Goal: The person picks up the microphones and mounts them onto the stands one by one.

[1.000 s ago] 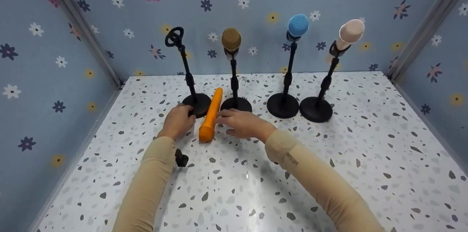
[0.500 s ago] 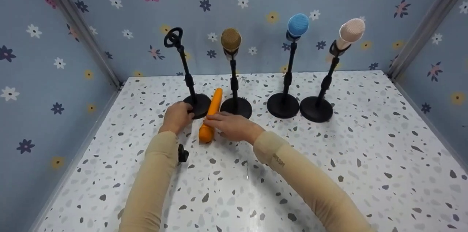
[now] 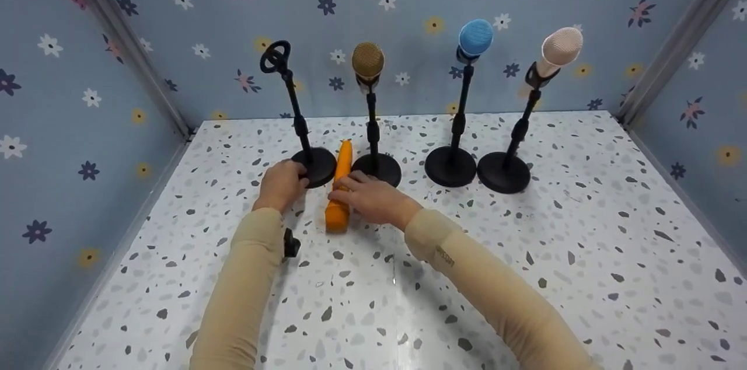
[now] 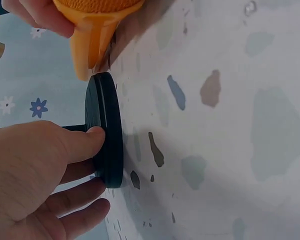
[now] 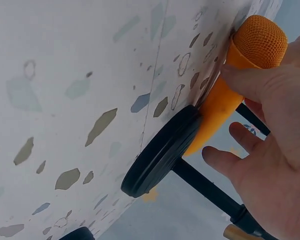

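Note:
An orange microphone (image 3: 344, 161) lies on the table between two stand bases, its mesh head (image 5: 262, 41) toward me. My right hand (image 3: 373, 198) reaches over it from the right and holds it near the head. In the right wrist view the thumb lies along the microphone's body, and two fingers extend apart from it. My left hand (image 3: 282, 186) grips the round base (image 4: 106, 131) of the leftmost microphone stand (image 3: 296, 103), thumb against the base. That stand's ring clip (image 3: 275, 56) at the top holds nothing.
To the right, three more black stands carry a gold microphone (image 3: 368, 60), a blue microphone (image 3: 476, 37) and a pale pink microphone (image 3: 561, 46). The gold one's base (image 3: 385, 170) is close beside the orange microphone. Patterned blue walls (image 3: 408, 84) enclose the speckled table (image 3: 373, 300).
My right hand has moved left over the orange microphone and taken hold of it. The microphone's head end has shifted slightly right. My left hand stays at the stand base.

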The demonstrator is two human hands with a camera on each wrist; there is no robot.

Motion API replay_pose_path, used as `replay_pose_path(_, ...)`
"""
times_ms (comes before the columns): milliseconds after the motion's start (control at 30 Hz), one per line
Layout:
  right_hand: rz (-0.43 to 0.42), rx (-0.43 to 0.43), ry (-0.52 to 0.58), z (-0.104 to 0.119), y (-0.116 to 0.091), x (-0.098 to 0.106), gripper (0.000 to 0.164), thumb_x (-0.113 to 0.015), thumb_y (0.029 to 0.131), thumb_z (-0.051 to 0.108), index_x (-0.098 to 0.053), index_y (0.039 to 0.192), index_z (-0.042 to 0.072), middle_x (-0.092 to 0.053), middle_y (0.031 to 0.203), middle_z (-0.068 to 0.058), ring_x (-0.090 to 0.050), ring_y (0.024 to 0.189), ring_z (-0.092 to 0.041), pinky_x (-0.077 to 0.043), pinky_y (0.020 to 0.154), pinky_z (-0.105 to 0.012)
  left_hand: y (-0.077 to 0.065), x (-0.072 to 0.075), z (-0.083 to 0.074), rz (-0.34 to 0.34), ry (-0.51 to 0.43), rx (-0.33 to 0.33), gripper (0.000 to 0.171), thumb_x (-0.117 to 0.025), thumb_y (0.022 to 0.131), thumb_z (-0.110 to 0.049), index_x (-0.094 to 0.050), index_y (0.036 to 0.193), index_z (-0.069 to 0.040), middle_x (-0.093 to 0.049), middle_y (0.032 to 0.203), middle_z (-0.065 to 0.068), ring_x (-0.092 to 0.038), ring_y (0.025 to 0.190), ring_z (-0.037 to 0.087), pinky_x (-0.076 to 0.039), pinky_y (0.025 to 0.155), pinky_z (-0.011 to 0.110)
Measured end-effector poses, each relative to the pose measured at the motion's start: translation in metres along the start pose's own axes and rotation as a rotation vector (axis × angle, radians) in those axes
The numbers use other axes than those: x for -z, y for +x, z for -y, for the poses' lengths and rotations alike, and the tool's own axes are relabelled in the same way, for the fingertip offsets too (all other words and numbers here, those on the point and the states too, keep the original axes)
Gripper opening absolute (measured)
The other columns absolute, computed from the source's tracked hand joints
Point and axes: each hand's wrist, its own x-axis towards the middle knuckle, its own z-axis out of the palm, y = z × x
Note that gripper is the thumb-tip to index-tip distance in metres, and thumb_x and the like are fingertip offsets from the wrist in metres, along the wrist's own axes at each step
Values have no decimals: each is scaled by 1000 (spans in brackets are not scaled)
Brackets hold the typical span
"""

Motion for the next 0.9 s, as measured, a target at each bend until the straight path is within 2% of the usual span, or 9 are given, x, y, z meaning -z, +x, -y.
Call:
replay_pose_path(133, -7, 18, 14, 0, -1, 0, 42, -60, 104, 14, -54, 145, 21, -47, 152, -2, -41, 139, -29, -39, 114, -42, 1, 0, 0, 4, 9, 5, 24, -66, 99, -9, -71, 118, 3, -68, 117, 22, -61, 113, 39, -49, 100, 53)
replay_pose_path(233, -23, 25, 37, 0, -2, 0, 38, -59, 104, 14, -59, 141, 21, -51, 149, -2, -45, 135, -28, -40, 113, -40, 1, 0, 0, 0, 14, 4, 23, -66, 98, -9, -72, 117, 4, -69, 116, 22, -62, 112, 39, -50, 98, 52)
replay_pose_path(500, -4, 33, 8, -1, -3, 0, 46, -66, 100, 11, -60, 144, 23, -50, 143, -3, -49, 124, -28, -51, 100, -38, 3, -2, -2, -5, 25, 16, 21, -67, 98, -8, -73, 114, 2, -69, 115, 21, -62, 111, 38, -49, 99, 52)
replay_pose_path(667, -17, 13, 43, -2, -4, 2, 44, -73, 95, 10, -66, 136, 22, -50, 138, -2, -48, 117, -28, -53, 93, -38, 3, -2, -2, -6, 30, 3, 19, -67, 97, -7, -73, 112, 3, -70, 113, 22, -63, 109, 39, -50, 98, 53)
replay_pose_path(767, -19, 2, 45, -3, -6, 3, 40, -71, 95, 7, -69, 132, 23, -49, 139, -2, -46, 118, -27, -51, 96, -39, 4, -2, -2, -7, 30, 0, 17, -68, 97, -7, -74, 109, 3, -70, 110, 21, -64, 107, 39, -50, 96, 53)
replay_pose_path(900, 7, -1, 32, -5, -7, 1, 40, -69, 97, 8, -65, 133, 24, -46, 150, -1, -41, 134, -29, -38, 114, -44, 4, -1, -3, -3, 26, 8, 15, -68, 97, -8, -75, 107, 2, -71, 108, 20, -64, 105, 38, -50, 96, 52)
